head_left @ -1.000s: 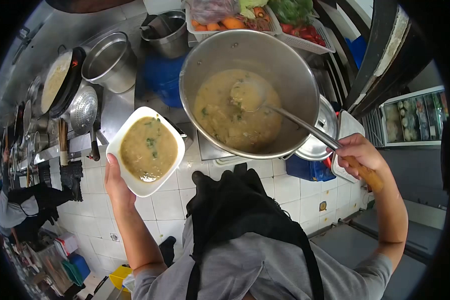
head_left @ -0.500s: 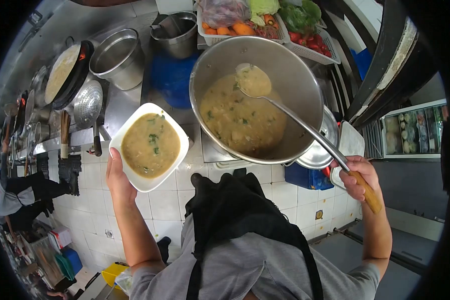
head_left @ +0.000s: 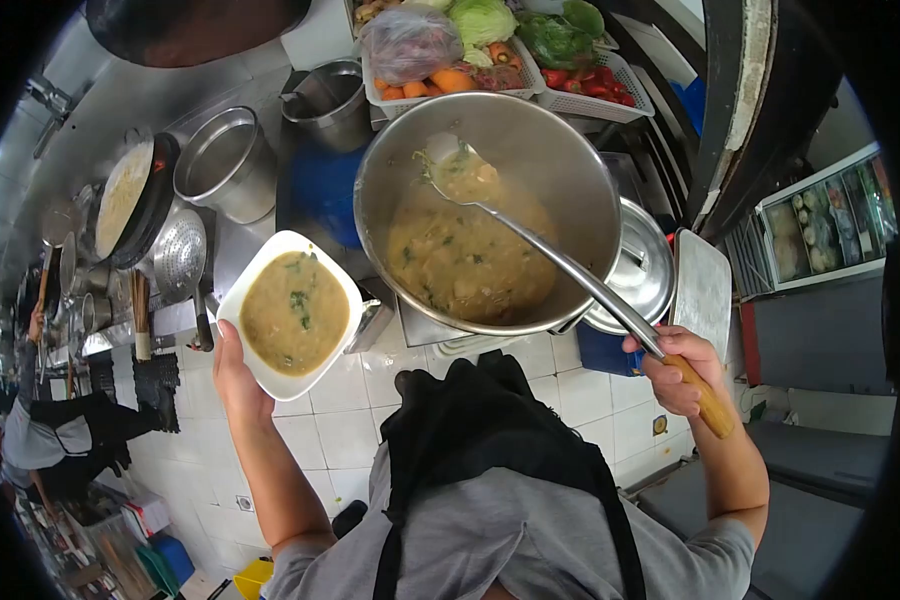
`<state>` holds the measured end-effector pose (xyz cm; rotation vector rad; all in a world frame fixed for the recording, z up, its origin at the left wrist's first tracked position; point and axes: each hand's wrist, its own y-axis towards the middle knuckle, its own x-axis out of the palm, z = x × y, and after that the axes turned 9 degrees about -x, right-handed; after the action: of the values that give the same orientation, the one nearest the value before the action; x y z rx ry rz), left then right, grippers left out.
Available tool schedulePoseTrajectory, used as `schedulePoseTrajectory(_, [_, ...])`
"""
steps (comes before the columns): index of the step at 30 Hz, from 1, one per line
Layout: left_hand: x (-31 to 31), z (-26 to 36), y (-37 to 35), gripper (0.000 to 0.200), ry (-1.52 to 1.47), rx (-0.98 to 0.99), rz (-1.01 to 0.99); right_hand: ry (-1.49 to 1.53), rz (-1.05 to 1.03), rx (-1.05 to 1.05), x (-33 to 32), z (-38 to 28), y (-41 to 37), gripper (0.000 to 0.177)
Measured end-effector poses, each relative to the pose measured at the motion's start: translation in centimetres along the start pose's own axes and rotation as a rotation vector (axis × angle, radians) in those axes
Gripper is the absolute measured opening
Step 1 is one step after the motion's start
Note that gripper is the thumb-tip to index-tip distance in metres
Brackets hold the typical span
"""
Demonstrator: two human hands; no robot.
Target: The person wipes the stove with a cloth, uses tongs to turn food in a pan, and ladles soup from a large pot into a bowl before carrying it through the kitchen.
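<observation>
My left hand point(head_left: 238, 378) supports a white squarish bowl point(head_left: 288, 387) from its lower left side, thumb along the rim. Thick yellowish soup point(head_left: 295, 300) with green leaf bits nearly fills it. To its right stands a deep steel stockpot point(head_left: 575, 185) with more of the same soup point(head_left: 465, 270) inside. My right hand point(head_left: 682, 372) is wrapped round the wooden handle of a long steel ladle point(head_left: 580, 275). The ladle's scoop, over the pot's far side, carries soup and greens, some strands at its left edge. Whether the scoop touches the soup below is hard to tell.
Behind the pot are baskets of vegetables point(head_left: 590, 85). To the left are steel pots point(head_left: 228, 165), a perforated skimmer point(head_left: 180, 255) and a wok point(head_left: 150, 205). A steel lid point(head_left: 635, 265) lies right of the stockpot. Another person point(head_left: 60, 430) stands at far left.
The whole view has shifted slightly. The ladle's scoop is nearer the pot's far-left wall, with greens now showing at its edge. My left hand still holds the bowl beside the pot.
</observation>
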<state>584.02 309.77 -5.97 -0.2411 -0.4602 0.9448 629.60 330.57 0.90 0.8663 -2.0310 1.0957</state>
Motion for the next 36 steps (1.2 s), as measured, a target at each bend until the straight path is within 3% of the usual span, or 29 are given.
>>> schedulePoseTrajectory(9, [0.1,0.4,0.2,0.051,0.014,0.000,-0.024,-0.128,0.018,-0.043,0.7,0.4,-0.5,0.037])
schedulePoseTrajectory(14, [-0.1,0.1,0.4,0.053,0.005,-0.001,-0.072,-0.650,0.229,-0.105,4.1,-0.9,-1.6,0.028])
schedulePoseTrajectory(17, [0.4,0.2,1.0,0.055,0.035,-0.007,-0.137,-0.724,0.314,-0.076,5.6,-2.4,-2.6,0.026])
schedulePoseTrajectory(23, [4.2,0.7,1.0,0.053,0.079,-0.002,-0.212,-0.756,0.292,-0.105,8.3,-5.8,-5.5,0.029])
schedulePoseTrajectory(30, [8.0,-0.7,2.1,0.051,0.093,-0.009,-0.261,-0.900,0.116,-0.364,11.9,-7.5,-8.4,0.036])
schedulePoseTrajectory(36, [10.2,-0.6,1.2,0.051,0.042,-0.073,-0.278,-0.925,0.124,-0.368,14.0,-7.0,-9.3,0.037])
